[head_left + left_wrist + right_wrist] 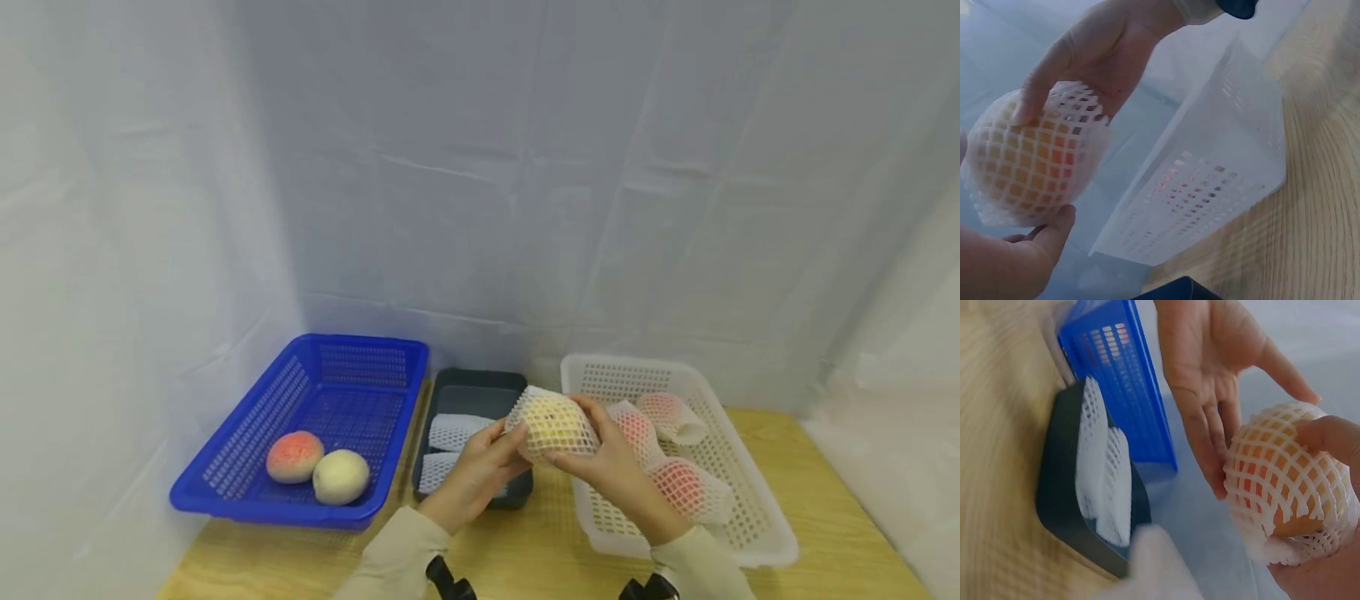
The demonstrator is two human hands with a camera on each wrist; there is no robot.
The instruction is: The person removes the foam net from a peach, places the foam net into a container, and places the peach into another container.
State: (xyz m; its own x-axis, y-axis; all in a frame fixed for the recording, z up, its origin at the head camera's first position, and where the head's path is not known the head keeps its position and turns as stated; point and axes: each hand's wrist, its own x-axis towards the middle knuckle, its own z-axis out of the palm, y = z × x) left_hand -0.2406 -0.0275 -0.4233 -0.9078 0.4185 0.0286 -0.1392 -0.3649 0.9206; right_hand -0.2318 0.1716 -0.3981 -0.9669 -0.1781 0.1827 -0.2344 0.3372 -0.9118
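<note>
A yellow and reddish peach (555,423) sits inside a white foam net sleeve (1022,165) that covers most of it, above the table between tray and white basket. My right hand (618,467) grips it from the right, thumb pressed on the net in the right wrist view. On the other side, my left hand (1210,369) has its fingers mostly straight and the thumb spread; their tips are at the net, with a gap before the palm. Foam net sleeves (453,433) lie flat in a dark grey tray (480,381), partly hidden by the left hand.
A blue basket (247,417) on the left holds a pink peach (295,457) and a pale peach (341,477). The white basket (757,500) on the right contains several netted peaches (678,487). Below is a wooden table (540,558); white sheeting (480,183) hangs behind.
</note>
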